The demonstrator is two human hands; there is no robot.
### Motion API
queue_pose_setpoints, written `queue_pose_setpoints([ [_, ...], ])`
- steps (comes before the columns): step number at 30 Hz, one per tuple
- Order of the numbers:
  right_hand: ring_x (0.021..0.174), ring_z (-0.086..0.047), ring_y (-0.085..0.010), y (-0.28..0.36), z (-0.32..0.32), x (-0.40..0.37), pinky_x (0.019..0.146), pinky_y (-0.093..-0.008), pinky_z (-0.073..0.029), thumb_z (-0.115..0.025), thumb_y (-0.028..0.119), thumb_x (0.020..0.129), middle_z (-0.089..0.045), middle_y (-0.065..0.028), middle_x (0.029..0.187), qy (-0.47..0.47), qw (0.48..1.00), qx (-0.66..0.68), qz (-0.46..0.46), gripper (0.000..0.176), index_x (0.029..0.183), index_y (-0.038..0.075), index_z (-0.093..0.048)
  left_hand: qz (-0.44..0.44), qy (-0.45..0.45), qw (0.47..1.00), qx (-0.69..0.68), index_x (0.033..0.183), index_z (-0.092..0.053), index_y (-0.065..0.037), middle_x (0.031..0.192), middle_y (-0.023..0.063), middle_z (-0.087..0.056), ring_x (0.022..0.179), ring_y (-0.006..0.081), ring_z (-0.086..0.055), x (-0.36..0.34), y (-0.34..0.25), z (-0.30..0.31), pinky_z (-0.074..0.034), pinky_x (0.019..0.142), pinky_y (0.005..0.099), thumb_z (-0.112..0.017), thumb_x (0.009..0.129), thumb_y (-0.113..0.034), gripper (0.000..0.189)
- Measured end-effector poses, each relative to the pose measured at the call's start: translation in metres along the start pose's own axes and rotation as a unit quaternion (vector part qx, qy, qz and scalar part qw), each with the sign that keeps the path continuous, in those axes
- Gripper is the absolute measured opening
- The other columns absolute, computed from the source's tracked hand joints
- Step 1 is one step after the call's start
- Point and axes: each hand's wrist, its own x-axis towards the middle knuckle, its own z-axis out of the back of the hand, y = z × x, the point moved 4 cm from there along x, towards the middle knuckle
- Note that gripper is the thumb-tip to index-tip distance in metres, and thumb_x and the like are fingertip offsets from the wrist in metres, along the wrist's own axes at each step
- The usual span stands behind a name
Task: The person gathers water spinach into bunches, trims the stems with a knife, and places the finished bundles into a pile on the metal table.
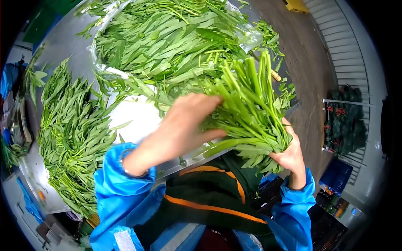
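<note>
A bunch of leafy green stems (251,96) is held upright over the table's near edge, its cut ends pointing up and away. My right hand (291,152) is wrapped round its leafy lower part. Slightly blurred, my left hand (188,119) is at the bunch's left side, thumb and fingers apart, with nothing seen between them. Behind the hands, a large heap of greens (167,42) lies in a clear plastic bag (98,54). To the left is another long pile of greens (69,138). A white surface (136,119) shows between the two.
The metal table (79,60) has loose leaves at its edges. On the right are the floor (307,62), a rack with dark netted bundles (347,119) and a blue crate (336,173). A yellow object (296,5) lies at the top right.
</note>
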Motion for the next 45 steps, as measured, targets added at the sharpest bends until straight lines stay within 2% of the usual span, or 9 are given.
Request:
queue_pose_setpoints([
  [8, 0.114, -0.046, -0.0172, -0.005, -0.012, -0.001, 0.099, -0.0288, -0.032, -0.068, -0.005, 0.059, -0.051, -0.0135, 0.12, 0.025, 0.988, 0.132, -0.081, 0.067, 0.121, -0.006, -0.043, 0.272, -0.028, 0.796, -0.54, 0.101, -0.064, -0.002, 0.089, 0.0006, -0.065, 0.075, 0.004, -0.058, -0.018, 0.027, -0.022, -0.045, 0.064, 0.0176, -0.062, 0.081, 0.001, 0.021],
  [13, 0.115, -0.047, -0.0214, -0.003, -0.011, -0.002, 0.098, -0.0289, -0.034, -0.069, -0.004, 0.059, -0.046, -0.0163, 0.128, 0.007, 0.996, 0.085, -0.034, 0.064, 0.118, -0.006, -0.046, 0.265, 0.003, 0.851, -0.453, 0.103, -0.063, -0.003, 0.082, 0.0004, -0.065, 0.064, 0.0029, -0.053, -0.025, 0.029, -0.01, -0.041, 0.059, 0.0169, -0.063, 0.08, 0.001, 0.024],
  [16, 0.115, -0.048, -0.0213, -0.013, -0.005, -0.009, 0.097, -0.0289, -0.035, -0.069, -0.003, 0.059, -0.046, -0.0165, 0.128, -0.005, 0.997, 0.066, -0.047, 0.063, 0.118, -0.005, -0.046, 0.18, -0.186, 0.758, -0.599, 0.1, -0.064, -0.002, 0.086, 0.0029, -0.065, 0.07, 0.005, -0.055, -0.031, 0.061, 0.023, -0.043, 0.064, 0.0181, -0.063, 0.08, 0.002, 0.021],
  [18, 0.114, -0.048, -0.0197, -0.02, 0.002, -0.013, 0.096, -0.0287, -0.035, -0.07, -0.003, 0.06, -0.046, -0.0158, 0.128, -0.011, 0.995, 0.065, -0.076, 0.063, 0.118, -0.005, -0.046, 0.204, -0.328, 0.797, -0.464, 0.1, -0.063, -0.001, 0.09, 0.0054, -0.064, 0.075, 0.0086, -0.058, -0.04, 0.083, 0.06, -0.044, 0.069, 0.0203, -0.064, 0.079, -0.001, 0.02],
  [20, 0.11, -0.049, -0.0168, -0.021, 0.001, -0.017, 0.096, -0.0279, -0.035, -0.069, -0.003, 0.059, -0.051, -0.0142, 0.122, -0.019, 0.988, 0.095, -0.119, 0.061, 0.117, -0.006, -0.048, 0.111, -0.215, 0.969, -0.051, 0.102, -0.063, -0.006, 0.1, 0.0056, -0.062, 0.093, 0.0183, -0.056, -0.025, 0.049, 0.068, -0.043, 0.083, 0.0304, -0.07, 0.074, -0.009, 0.029],
  [24, 0.104, -0.052, -0.0146, -0.013, -0.003, -0.014, 0.094, -0.0269, -0.037, -0.069, -0.005, 0.058, -0.056, -0.011, 0.115, 0.0, 1.0, -0.002, -0.009, 0.066, 0.119, -0.007, -0.045, -0.03, -0.001, 0.997, 0.065, 0.102, -0.062, -0.009, 0.095, 0.0073, -0.058, 0.088, 0.0255, -0.051, 0.004, -0.006, 0.008, -0.035, 0.081, 0.0337, -0.073, 0.07, -0.016, 0.035],
  [32, 0.105, -0.052, -0.0145, -0.024, -0.005, -0.025, 0.093, -0.0271, -0.038, -0.071, -0.005, 0.058, -0.055, -0.0109, 0.117, -0.031, 0.982, 0.135, -0.126, 0.075, 0.126, -0.006, -0.039, 0.124, -0.145, 0.951, -0.245, 0.091, -0.063, -0.007, 0.077, 0.0078, -0.057, 0.071, 0.0225, -0.052, -0.008, 0.049, 0.0, -0.038, 0.07, 0.0305, -0.067, 0.076, -0.011, 0.017],
  [38, 0.114, -0.049, -0.0201, -0.013, -0.013, -0.019, 0.099, -0.0292, -0.033, -0.07, -0.004, 0.06, -0.051, -0.014, 0.124, -0.031, 0.996, 0.073, -0.042, 0.068, 0.123, -0.008, -0.044, -0.072, 0.003, 0.965, 0.251, 0.088, -0.065, -0.012, 0.091, 0.0037, -0.056, 0.095, 0.0226, -0.044, 0.004, -0.011, -0.034, -0.029, 0.089, 0.0421, -0.062, 0.079, -0.027, 0.017],
  [45, 0.117, -0.045, -0.0212, -0.02, -0.021, -0.014, 0.099, -0.0289, -0.032, -0.069, -0.003, 0.058, -0.047, -0.0164, 0.126, 0.005, 0.993, 0.086, -0.085, 0.07, 0.122, -0.007, -0.043, 0.051, 0.035, 0.988, -0.144, 0.089, -0.064, -0.009, 0.08, 0.0049, -0.06, 0.082, 0.0218, -0.052, -0.002, 0.014, -0.032, -0.039, 0.079, 0.035, -0.06, 0.083, -0.019, 0.012],
])
